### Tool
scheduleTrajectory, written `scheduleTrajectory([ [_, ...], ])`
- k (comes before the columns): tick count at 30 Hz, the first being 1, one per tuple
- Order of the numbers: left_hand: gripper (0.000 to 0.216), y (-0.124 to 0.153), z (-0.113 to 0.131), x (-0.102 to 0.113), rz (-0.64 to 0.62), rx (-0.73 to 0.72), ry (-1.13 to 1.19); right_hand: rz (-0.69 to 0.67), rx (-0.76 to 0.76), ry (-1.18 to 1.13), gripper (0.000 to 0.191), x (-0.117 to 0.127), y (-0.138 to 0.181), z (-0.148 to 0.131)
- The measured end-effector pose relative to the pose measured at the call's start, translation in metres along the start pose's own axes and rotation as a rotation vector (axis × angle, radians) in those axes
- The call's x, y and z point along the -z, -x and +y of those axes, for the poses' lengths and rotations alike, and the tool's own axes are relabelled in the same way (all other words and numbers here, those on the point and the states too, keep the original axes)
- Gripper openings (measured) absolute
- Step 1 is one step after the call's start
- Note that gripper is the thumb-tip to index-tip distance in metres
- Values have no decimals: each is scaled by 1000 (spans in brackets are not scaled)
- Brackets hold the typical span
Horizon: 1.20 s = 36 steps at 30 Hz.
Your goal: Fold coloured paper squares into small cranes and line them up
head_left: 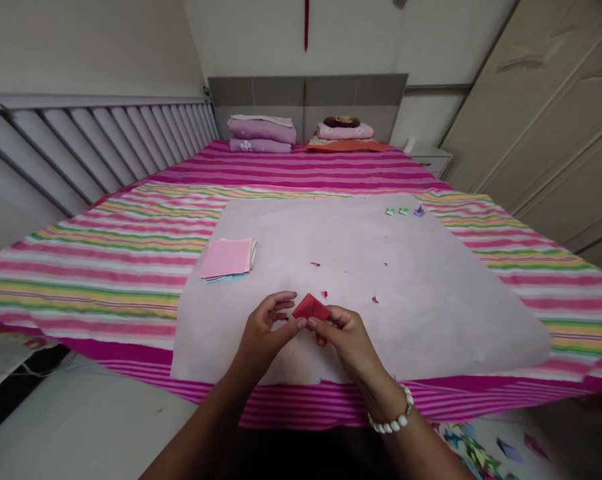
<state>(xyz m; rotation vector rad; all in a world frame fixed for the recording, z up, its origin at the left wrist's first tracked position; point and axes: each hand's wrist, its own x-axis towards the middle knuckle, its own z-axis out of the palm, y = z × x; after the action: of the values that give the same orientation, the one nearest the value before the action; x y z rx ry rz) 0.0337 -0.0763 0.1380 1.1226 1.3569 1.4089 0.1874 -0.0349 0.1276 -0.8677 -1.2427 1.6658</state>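
Red paper [311, 307]: held over near part of pale sheet [461, 293], approx. centre, between the two hands. Sheet lies on striped bed [95, 267].

R hand [351, 335]: thumb + fingers pinch the paper at its R side; grip looks light. White bead bracelet [393, 421] on R wrist. L hand [265, 328]: thumb at near L edge of paper, other fingers loosely spread, forefinger off the paper; can't tell if it grips or only steadies.

Progress (est.): red paper partly done. Small peaked form w/ a crease down the front, so some folds are in; no. of folds left can't be read. Doesn't match the finished-looking pcs: 2 green pcs [397, 211] + 1 purple pc [419, 211], in a row at far R of sheet, well apart from hands.

Unworked stock: stack [227, 257] of flat squares, pink on top, L side of sheet. Red scraps [375, 300] lie about sheet, a few near the paper; origin n/k. More coloured pcs [481, 458] on floor [105, 433], lower R; several look folded, count unclear.
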Motion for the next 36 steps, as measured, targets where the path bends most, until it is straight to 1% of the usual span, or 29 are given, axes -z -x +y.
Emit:
scheduleTrajectory([
  [2, 41, 0, 3, 0, -35, -65, 14, -9, -8, 14, 22, -1, 1, 0],
  [4, 32, 0, 6, -1, -94, -98, 23, -24, -12, 30, 21, -2, 2, -1],
  [6, 21, -1, 8, -2, -127, -81, 24, -43, -13, 46, 22, -5, 3, -1],
  [8, 16, -1, 8, -4, -124, -34, 18, -57, -18, 57, 24, -6, 3, -1],
  [11, 18, -1, 8, -4, -110, -4, 23, -47, -25, 61, 26, -5, 4, -2],
  [13, 22, 0, 7, -4, -139, -10, 21, -31, -27, 58, 26, -4, 4, -2],
  [16, 20, 1, 7, -1, -176, -14, 7, -36, -33, 49, 26, -3, 4, 0],
  [18, 19, 1, 8, 1, -149, -1, 5, -37, -22, 52, 24, -3, 4, 1],
  [20, 19, 2, 9, 3, -133, 22, 13, 3, 24, 59, 26, -1, 4, 2],
  [23, 20, 2, 13, 5, -155, 39, 22, 73, 123, 58, 38, 2, 4, 0],
  [25, 19, 3, 16, 4, -180, 41, 16, 56, 150, 60, 31, 4, 5, -2],
  [28, 20, 3, 19, 4, -224, 43, 9, 6, 122, 56, 19, 5, 6, -5],
  [31, 24, 4, 19, 6, -267, 57, 20, -4, 82, 13, 19, 5, 6, -6],
  [36, 24, 5, 15, 9, -239, 89, 15, -9, 56, -37, 17, 4, 4, -4],
])
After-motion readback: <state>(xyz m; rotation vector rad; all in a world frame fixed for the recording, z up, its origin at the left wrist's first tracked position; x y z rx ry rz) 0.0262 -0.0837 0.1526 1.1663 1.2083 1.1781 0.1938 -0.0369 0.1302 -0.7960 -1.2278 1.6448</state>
